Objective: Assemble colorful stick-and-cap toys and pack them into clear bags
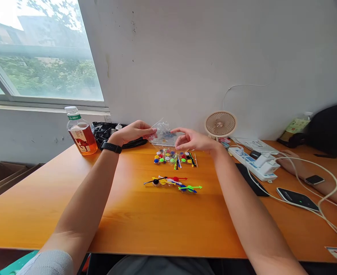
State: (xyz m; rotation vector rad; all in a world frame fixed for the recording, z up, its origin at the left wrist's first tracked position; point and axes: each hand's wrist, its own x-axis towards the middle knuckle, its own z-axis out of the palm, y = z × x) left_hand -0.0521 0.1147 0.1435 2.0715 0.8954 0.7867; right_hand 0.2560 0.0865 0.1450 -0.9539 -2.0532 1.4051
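Note:
My left hand (136, 131), with a black watch on its wrist, pinches the edge of a clear plastic bag (165, 135). Small dark bits show inside the bag. At the bag's right side, my right hand (192, 139) has thumb and forefinger apart, with nothing visible between them. Below both hands lies a cluster of small coloured round pieces (168, 156) and thin arrow-shaped sticks (192, 159). Nearer to me rest several round pieces with arrows on them, among them a black one (155, 182), a red one (175, 179) and a green one (190, 188).
On the left stands a bottle of amber drink (84, 139), beside a black plastic bag (101, 131). To the right are a small fan (220, 124), a power strip (254, 164) with cables, and a phone (297, 199). Another person's arm (325, 189) rests at the far right.

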